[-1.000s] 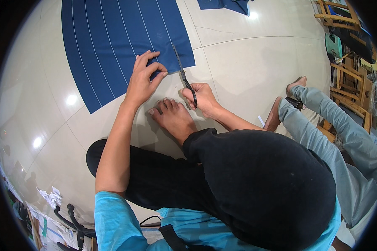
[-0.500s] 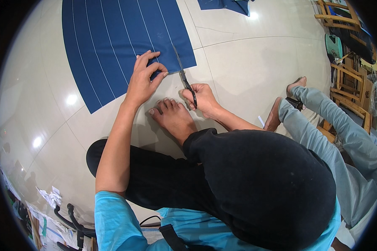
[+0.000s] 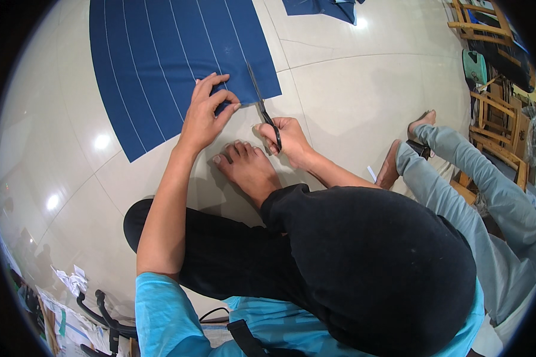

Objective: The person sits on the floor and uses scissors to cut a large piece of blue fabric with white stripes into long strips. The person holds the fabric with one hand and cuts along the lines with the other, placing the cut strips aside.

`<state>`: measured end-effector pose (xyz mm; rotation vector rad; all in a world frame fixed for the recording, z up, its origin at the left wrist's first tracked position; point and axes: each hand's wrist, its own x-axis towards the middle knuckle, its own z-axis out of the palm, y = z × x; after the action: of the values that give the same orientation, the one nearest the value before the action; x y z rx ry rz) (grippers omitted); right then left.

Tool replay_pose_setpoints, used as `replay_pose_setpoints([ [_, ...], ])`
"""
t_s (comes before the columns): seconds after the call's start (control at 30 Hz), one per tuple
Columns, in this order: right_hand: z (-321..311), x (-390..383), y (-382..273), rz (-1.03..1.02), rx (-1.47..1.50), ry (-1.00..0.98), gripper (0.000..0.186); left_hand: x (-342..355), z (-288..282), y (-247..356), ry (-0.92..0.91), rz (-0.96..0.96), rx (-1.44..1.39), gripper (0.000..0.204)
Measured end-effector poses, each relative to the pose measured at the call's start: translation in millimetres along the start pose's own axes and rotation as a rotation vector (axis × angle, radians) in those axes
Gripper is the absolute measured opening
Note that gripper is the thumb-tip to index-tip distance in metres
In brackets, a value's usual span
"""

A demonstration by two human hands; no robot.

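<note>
Blue fabric (image 3: 143,77) with long pale lines lies on the floor. My left hand (image 3: 211,110) rests on its near edge, thumb and forefinger pinching it, the other fingers bent over the cloth. In my right hand (image 3: 283,134) are black-handled scissors (image 3: 266,113), held by the handles just right of my left hand, their blades reaching over the fabric near its right side, along the rightmost line. My bare foot (image 3: 250,172) is on the tiles below the scissors.
Tiled floor (image 3: 351,89) surrounds me. Another person's grey-trousered legs (image 3: 482,166) and bare feet are at the right, beside wooden chairs (image 3: 500,110) and a teal bag (image 3: 473,65). More blue fabric (image 3: 318,9) lies at the top. Crumpled white paper (image 3: 71,276) and a black tubular frame (image 3: 104,315) are lower left.
Both hands keep the same grip. The fabric, hands and scissors appear only very slightly shifted in the picture, a few pixels to the right and down.
</note>
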<state>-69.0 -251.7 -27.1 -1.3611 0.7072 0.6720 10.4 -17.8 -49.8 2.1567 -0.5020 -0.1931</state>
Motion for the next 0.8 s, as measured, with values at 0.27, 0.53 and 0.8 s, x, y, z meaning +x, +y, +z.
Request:
replay_pose_setpoints([
  [0.27, 0.8, 8.8, -8.2, -0.007, -0.024, -0.008, 0.03, -0.9, -2.4, -1.3, -0.003, 0.015, -0.014, 0.011],
  [0.53, 2.9, 10.1, -10.9, -0.031, -0.028, 0.001, 0.028, -0.7, -3.3, 1.9, -0.009, 0.006, -0.006, 0.011],
  [0.8, 3.3, 10.0, -10.5, -0.017, -0.029, 0.008, 0.027, -0.4, -3.3, 1.9, -0.003, 0.007, -0.012, 0.011],
])
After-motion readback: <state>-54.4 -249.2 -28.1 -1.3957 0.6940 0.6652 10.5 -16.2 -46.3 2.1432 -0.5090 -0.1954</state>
